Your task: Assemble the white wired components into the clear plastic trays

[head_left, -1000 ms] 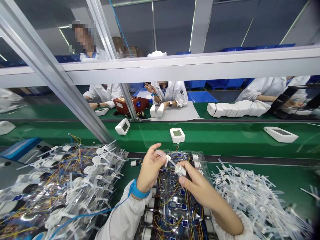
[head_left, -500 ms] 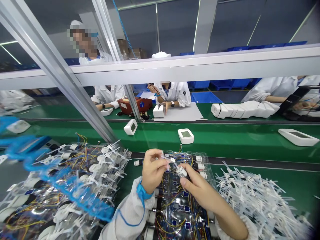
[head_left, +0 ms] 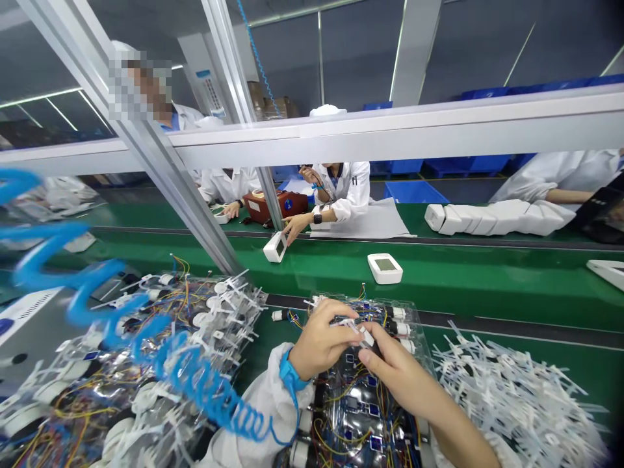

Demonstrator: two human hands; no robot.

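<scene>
My left hand (head_left: 322, 341), with a blue strap at the wrist, pinches a white plastic cable tie (head_left: 346, 322). My right hand (head_left: 397, 364) holds a small white cylindrical part (head_left: 366, 337) between thumb and fingers. Both hands meet over a clear plastic tray (head_left: 416, 325) of wired parts, and the left fingertips touch or nearly touch the white part. Fingers hide how the tie lies against it. Inside the tray are small circuit boards, yellow wires and white-capped cylinders. One similar wired part (head_left: 280, 315) lies left of the tray.
Loose cable ties (head_left: 517, 403) form a pile at right. More wired parts with ties (head_left: 160, 338) fill the left side, under a coiled blue cord (head_left: 195, 370). White devices (head_left: 385, 268) sit on the green conveyor (head_left: 326, 273); a metal post (head_left: 160, 162) rises at left. Co-workers sit opposite.
My left hand has brought the tie in against the white part, and the hands are closer together. Across the conveyor, a co-worker's hand now touches a white device. The view has shifted slightly left.
</scene>
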